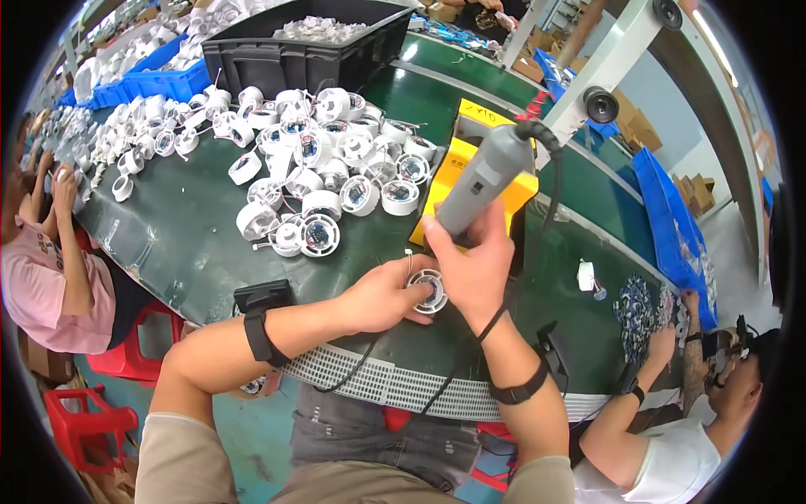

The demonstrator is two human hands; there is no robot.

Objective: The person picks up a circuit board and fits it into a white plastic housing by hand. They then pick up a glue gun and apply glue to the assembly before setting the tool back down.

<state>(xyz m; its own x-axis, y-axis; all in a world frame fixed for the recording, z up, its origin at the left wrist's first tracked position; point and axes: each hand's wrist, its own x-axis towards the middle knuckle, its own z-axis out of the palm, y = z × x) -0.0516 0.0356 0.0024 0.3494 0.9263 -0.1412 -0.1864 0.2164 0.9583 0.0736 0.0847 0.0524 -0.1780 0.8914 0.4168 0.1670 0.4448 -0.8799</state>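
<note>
My left hand (382, 294) grips a white round housing (438, 304) over the green table, its thumb lying across the ring-shaped face. A short wire with a small white plug stands up beside those fingers. Wrapped in my right hand (480, 267) is a grey electric screwdriver (487, 178), tilted, with its cable at the top end. The screwdriver's tip is hidden behind the hand, so contact with the housing cannot be made out. Right behind the tool stands a yellow machine (458, 151). A pile of similar white housings (323, 151), several showing circuit boards and wires, lies ahead to the left.
A black crate (311, 59) of white parts stands behind the pile, blue bins (168, 80) beside it. To the right lie a single white housing (586, 275) and a heap of small parts (636, 315). Co-workers sit at both sides. A white post (617, 63) rises at right.
</note>
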